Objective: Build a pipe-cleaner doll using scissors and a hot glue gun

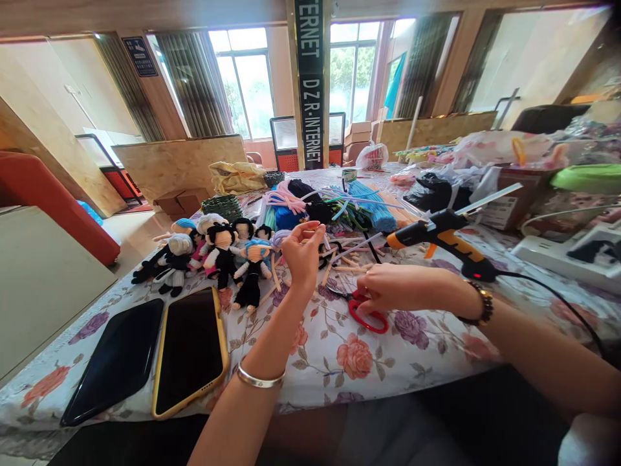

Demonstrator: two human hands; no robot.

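My left hand [301, 254] is raised over the table's middle, its thumb and fingertips pinched together. A short pale strip [326, 243] shows just below those fingertips; whether it is held there I cannot make out. Lower and to the right, my right hand [405, 290] has its fingers curled on the handles of the red scissors [371, 321], whose blades point left at the tabletop. Beige pipe cleaner pieces [345, 266] lie scattered between and behind the hands. To the left of my left hand sit several small yarn dolls [222, 249], some with black, white or blue hair.
A black and orange glue gun [444, 234] stands beyond my right hand, its cord running right. Bundles of coloured pipe cleaners [361, 206] lie behind. Two phones, one dark [116, 356] and one yellow-cased [189, 349], rest at left. Plastic bags [504, 152] pile up at right.
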